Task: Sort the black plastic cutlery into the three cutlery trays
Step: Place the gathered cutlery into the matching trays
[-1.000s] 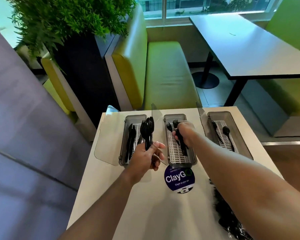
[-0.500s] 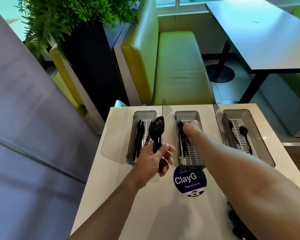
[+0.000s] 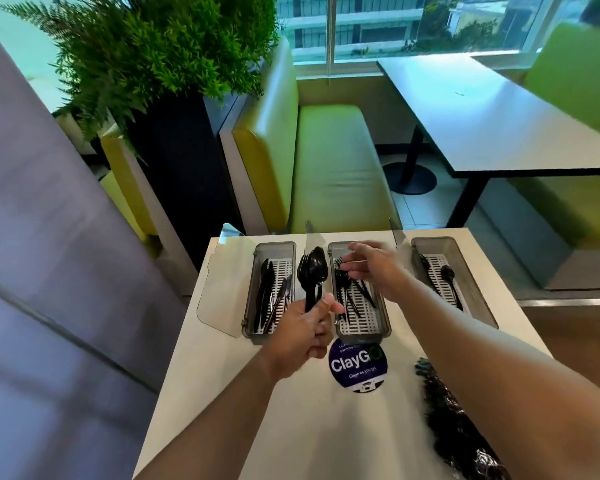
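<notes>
Three grey cutlery trays stand in a row on a white table. The left tray (image 3: 255, 292) holds black knives, the middle tray (image 3: 383, 323) holds forks, and the right tray (image 3: 475, 282) holds spoons. My left hand (image 3: 303, 332) grips a bunch of black cutlery (image 3: 312, 271) upright between the left and middle trays; a spoon and a fork show at its top. My right hand (image 3: 374, 266) hovers over the far end of the middle tray with its fingers loosely spread and nothing in them.
A round blue ClayGo sticker (image 3: 357, 365) lies in front of the middle tray. A dark crinkled plastic bag (image 3: 454, 424) lies at the table's right near side. Clear lids (image 3: 219, 282) stand open beside the trays. A green bench (image 3: 333, 161) is beyond the table.
My right hand, which was down in the middle tray among the forks, has lifted and opened above it. My left hand keeps holding the bunch in the same place.
</notes>
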`<action>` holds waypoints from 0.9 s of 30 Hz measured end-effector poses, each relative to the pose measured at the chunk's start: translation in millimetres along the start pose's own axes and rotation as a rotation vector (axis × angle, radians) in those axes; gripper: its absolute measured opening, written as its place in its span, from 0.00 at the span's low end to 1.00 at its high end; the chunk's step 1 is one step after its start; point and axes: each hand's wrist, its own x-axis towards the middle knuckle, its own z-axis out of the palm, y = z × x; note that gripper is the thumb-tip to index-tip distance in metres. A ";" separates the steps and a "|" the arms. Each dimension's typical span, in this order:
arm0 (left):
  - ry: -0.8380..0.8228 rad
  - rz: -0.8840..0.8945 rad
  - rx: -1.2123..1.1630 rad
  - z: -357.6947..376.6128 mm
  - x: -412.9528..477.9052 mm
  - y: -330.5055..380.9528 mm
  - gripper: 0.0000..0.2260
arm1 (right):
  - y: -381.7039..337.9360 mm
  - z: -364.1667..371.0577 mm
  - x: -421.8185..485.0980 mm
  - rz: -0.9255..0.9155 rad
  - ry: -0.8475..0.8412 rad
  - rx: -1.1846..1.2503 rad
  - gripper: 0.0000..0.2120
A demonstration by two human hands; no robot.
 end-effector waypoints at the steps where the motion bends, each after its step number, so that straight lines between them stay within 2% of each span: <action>1: -0.007 -0.004 -0.015 5.0 -0.7 0.5 0.16 | -4.2 -2.5 -9.3 -0.013 -0.028 0.035 0.10; 6: -0.021 -0.037 -0.071 22.9 0.7 -2.0 0.25 | -20.2 -8.1 -50.9 -0.013 -0.181 0.099 0.15; 10: -0.016 -0.039 -0.092 32.6 5.9 -4.7 0.24 | -21.4 -9.4 -74.3 0.034 -0.294 0.100 0.24; 14: -0.036 -0.028 -0.071 42.3 7.6 -4.8 0.18 | -18.1 -12.9 -93.6 0.026 -0.279 0.055 0.13; 21: -0.018 0.025 -0.049 54.1 8.6 -8.2 0.18 | -16.9 -22.4 -105.9 0.061 -0.200 0.152 0.14; 25: 0.032 0.075 -0.014 56.7 12.7 -8.4 0.15 | -11.4 -29.2 -106.4 0.113 -0.238 0.070 0.09; 27: 0.049 0.087 0.014 57.6 15.0 -8.4 0.14 | -9.7 -30.6 -106.8 0.129 -0.199 0.073 0.08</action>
